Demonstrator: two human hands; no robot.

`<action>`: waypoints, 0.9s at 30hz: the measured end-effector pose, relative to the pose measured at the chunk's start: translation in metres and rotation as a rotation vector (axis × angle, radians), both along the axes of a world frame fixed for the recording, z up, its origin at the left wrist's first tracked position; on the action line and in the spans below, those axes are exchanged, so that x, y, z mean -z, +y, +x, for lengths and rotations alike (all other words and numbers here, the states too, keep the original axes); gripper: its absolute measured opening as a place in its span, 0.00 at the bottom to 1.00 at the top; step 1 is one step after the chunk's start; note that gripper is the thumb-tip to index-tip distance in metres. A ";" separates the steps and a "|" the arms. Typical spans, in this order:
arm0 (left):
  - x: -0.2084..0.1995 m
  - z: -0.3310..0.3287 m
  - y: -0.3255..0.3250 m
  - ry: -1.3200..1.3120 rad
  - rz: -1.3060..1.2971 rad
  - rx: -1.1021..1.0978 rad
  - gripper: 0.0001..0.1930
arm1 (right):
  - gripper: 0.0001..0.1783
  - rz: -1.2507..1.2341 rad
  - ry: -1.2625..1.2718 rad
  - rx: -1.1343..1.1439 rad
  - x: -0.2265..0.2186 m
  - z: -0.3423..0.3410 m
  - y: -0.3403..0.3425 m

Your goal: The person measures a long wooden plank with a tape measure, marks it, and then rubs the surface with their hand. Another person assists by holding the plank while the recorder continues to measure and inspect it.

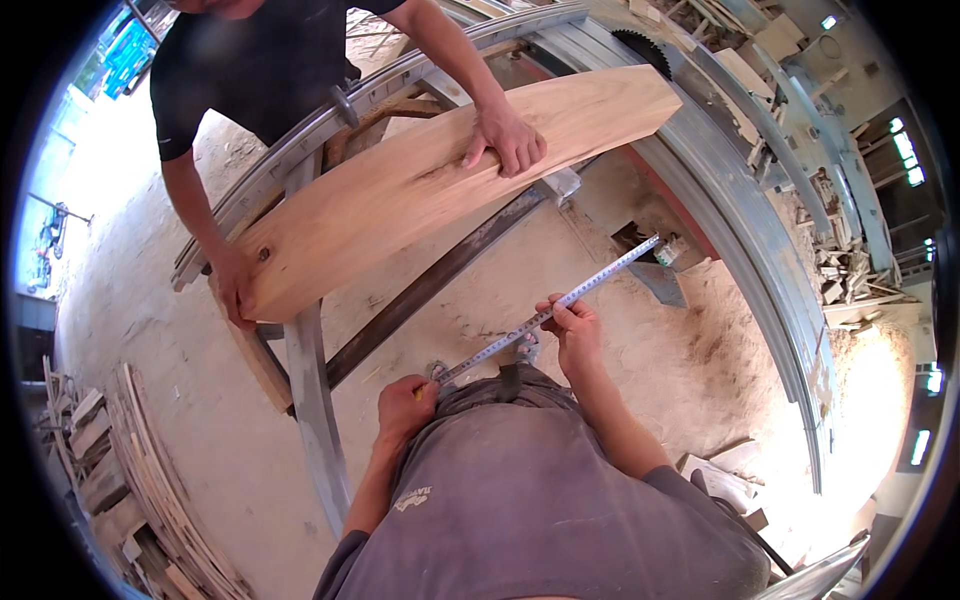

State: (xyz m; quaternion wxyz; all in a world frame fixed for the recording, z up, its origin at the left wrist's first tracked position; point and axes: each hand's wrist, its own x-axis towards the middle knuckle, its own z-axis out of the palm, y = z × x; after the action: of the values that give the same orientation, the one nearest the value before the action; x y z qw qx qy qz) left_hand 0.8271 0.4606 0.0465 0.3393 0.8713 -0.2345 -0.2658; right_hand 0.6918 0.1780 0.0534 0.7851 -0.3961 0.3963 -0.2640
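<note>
A tape measure (490, 349) is drawn out in front of my body, its pale blade slanting up to the right. My left hand (406, 405) is closed round its near end, where a bit of yellow shows; the case is mostly hidden in the fist. Partway along the blade, my right hand (574, 330) pinches it between thumb and fingers. The free end reaches past my right hand, apart from the wooden board (370, 205). That board lies across a metal frame ahead of me, and a co-worker's two hands rest on it.
A dark toothed saw blade (641, 52) stands at the board's far right end. Metal rails (740, 190) run down the right side. A dark steel bar (435, 285) crosses below the board. Long wood strips (165, 480) are stacked at the lower left; scrap wood (848, 275) lies far right.
</note>
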 end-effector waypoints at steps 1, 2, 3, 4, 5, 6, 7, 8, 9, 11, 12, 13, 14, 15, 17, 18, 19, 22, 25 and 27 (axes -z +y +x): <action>0.001 -0.004 -0.002 0.005 0.014 -0.001 0.14 | 0.09 0.007 0.007 -0.002 0.002 -0.003 0.000; 0.000 -0.007 -0.004 0.008 0.027 -0.003 0.15 | 0.10 0.013 0.012 -0.005 0.004 -0.005 0.000; -0.001 -0.010 -0.006 0.011 0.039 -0.005 0.15 | 0.10 0.019 0.017 -0.008 0.005 -0.006 0.001; -0.004 -0.013 -0.008 -0.001 0.051 -0.008 0.15 | 0.10 0.025 0.015 -0.022 0.006 -0.007 0.001; -0.008 -0.016 -0.012 -0.011 0.059 -0.011 0.15 | 0.10 0.027 0.014 -0.035 0.006 -0.008 0.001; -0.011 -0.019 -0.015 -0.021 0.068 -0.013 0.15 | 0.10 0.029 0.013 -0.047 0.005 -0.009 0.001; -0.010 -0.021 -0.017 -0.026 0.066 -0.012 0.15 | 0.10 0.036 0.012 -0.071 0.003 -0.011 0.001; -0.009 -0.024 -0.018 -0.032 0.063 -0.016 0.15 | 0.10 0.043 0.011 -0.100 0.000 -0.011 0.001; -0.007 -0.028 -0.020 -0.038 0.060 -0.019 0.15 | 0.10 0.049 0.009 -0.128 -0.001 -0.012 0.000; -0.001 -0.037 -0.026 -0.046 0.048 -0.026 0.15 | 0.10 0.038 0.042 -0.148 0.002 -0.017 0.000; 0.001 -0.041 -0.028 -0.050 0.042 -0.030 0.15 | 0.10 0.033 0.058 -0.159 0.003 -0.019 0.000; 0.001 -0.044 -0.030 -0.038 0.052 -0.028 0.15 | 0.10 0.035 0.057 -0.163 0.005 -0.022 0.000; 0.000 -0.048 -0.031 -0.024 0.063 -0.032 0.15 | 0.11 0.037 0.058 -0.175 0.008 -0.025 -0.001; 0.000 -0.051 -0.032 -0.009 0.074 -0.038 0.15 | 0.11 0.039 0.059 -0.187 0.010 -0.028 -0.001; 0.000 -0.055 -0.034 -0.004 0.089 -0.025 0.15 | 0.12 0.047 0.067 -0.191 0.015 -0.034 -0.003; 0.000 -0.056 -0.033 -0.003 0.096 -0.032 0.15 | 0.12 0.050 0.068 -0.205 0.017 -0.035 -0.003; 0.004 -0.059 -0.034 -0.015 0.087 -0.018 0.15 | 0.12 0.044 0.065 -0.217 0.019 -0.040 -0.004; 0.014 -0.058 -0.032 -0.041 0.098 -0.003 0.15 | 0.12 0.039 0.051 -0.285 0.024 -0.042 0.002; 0.012 -0.061 -0.036 -0.014 0.112 0.000 0.15 | 0.12 0.037 0.043 -0.358 0.020 -0.040 0.013; 0.018 -0.062 -0.038 -0.007 0.062 -0.012 0.15 | 0.11 0.032 0.024 -0.392 0.018 -0.039 0.017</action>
State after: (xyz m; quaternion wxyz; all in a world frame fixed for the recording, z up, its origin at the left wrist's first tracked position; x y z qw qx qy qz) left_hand 0.7651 0.4221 0.0283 0.3129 0.8837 -0.2220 -0.2681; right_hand 0.6526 0.1951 0.0351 0.8228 -0.4564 0.3250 -0.0948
